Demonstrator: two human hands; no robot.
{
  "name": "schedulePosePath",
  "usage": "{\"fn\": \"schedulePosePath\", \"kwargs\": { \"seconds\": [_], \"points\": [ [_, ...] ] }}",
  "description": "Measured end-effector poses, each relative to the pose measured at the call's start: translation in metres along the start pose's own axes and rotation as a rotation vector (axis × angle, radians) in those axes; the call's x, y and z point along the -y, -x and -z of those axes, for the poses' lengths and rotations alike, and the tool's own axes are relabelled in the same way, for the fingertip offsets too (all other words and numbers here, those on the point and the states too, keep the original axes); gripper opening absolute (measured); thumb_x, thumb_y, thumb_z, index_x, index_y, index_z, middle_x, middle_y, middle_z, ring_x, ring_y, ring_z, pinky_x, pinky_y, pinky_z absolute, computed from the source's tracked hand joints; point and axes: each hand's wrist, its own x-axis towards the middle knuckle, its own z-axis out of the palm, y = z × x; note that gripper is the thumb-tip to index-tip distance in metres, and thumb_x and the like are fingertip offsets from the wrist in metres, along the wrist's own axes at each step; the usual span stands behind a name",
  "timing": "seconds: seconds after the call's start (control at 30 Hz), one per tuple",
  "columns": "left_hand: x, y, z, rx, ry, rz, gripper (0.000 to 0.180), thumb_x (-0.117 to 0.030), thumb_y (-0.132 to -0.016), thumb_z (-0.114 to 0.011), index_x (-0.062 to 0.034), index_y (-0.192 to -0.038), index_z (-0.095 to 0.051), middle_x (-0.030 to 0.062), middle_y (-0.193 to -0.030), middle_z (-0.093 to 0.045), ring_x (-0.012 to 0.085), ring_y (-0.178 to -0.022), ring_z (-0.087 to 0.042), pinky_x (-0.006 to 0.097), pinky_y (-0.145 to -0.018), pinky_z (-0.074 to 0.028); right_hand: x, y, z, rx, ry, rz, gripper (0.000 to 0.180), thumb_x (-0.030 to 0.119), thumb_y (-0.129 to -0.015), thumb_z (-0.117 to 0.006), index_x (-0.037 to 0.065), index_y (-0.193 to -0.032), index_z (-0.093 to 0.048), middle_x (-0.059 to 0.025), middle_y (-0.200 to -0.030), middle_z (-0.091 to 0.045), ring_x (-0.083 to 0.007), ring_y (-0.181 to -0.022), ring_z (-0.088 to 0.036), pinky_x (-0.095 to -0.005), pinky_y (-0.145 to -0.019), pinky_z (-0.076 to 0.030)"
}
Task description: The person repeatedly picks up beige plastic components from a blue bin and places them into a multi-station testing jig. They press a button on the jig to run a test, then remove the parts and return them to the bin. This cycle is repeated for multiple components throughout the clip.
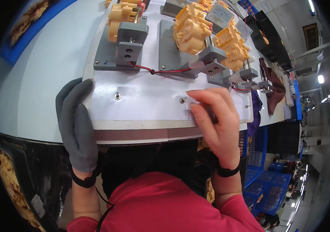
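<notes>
My left hand (pixel 75 123), in a grey glove, rests at the left edge of a white-topped board (pixel 145 112), its fingers stretched out along that edge. My bare right hand (pixel 221 123) hovers over the front right part of the board, thumb and index finger apart. Just left of its fingertips stands a small metal toggle switch (pixel 182 100); a gap shows between them. A second toggle switch (pixel 117 96) sits nearer my left hand. Behind the switches, yellow plastic gear housings (pixel 191 29) are mounted by grey blocks (pixel 131 44). Red and black wires (pixel 161 71) run between the blocks.
A panel meter (pixel 220 16) with a needle dial stands at the back. Brown cloth (pixel 275 89) and purple cloth (pixel 254 112) lie to the right. Blue crates (pixel 267 189) stand on the floor at right. A blue tray (pixel 12 52) with yellowish parts is at far left.
</notes>
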Motion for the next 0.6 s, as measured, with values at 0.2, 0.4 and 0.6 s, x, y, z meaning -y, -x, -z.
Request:
{"fn": "schedulePosePath", "kwargs": {
  "seconds": [0.2, 0.4, 0.6],
  "points": [
    [-0.001, 0.0, 0.0, 0.005, -0.016, -0.01, 0.039, -0.008, -0.093, -0.039, 0.0041, -0.123, -0.061, 0.0197, -0.13, -0.054, 0.0311, -0.122, -0.052, 0.039, -0.107, -0.037, -0.003, -0.003, -0.012, 0.006, 0.062, 0.004, 0.017, 0.006, -0.082, -0.074, 0.008, -0.098, -0.07, -0.0052, -0.091, -0.061, -0.0241, -0.086, -0.057, -0.0345, -0.078, -0.043],
    [-0.001, 0.001, 0.0, 0.003, -0.026, -0.007, 0.039, -0.008, -0.093, -0.039, 0.0037, -0.123, -0.061, 0.02, -0.129, -0.054, 0.0312, -0.122, -0.052, 0.04, -0.107, -0.037, -0.005, -0.003, -0.013, -0.012, 0.075, 0.021, 0.015, 0.005, -0.081, -0.075, 0.009, -0.095, -0.069, -0.0047, -0.089, -0.061, -0.0234, -0.085, -0.056, -0.034, -0.076, -0.043],
    [0.0, 0.0, 0.0, -0.001, -0.003, -0.018, 0.039, -0.008, -0.092, -0.039, 0.0026, -0.122, -0.062, 0.0199, -0.129, -0.054, 0.0312, -0.121, -0.052, 0.04, -0.107, -0.038, -0.006, -0.003, -0.014, -0.017, 0.079, 0.038, 0.016, 0.005, -0.079, -0.076, 0.008, -0.093, -0.069, -0.0047, -0.087, -0.06, -0.0234, -0.082, -0.056, -0.0342, -0.074, -0.043]
  ]
}}
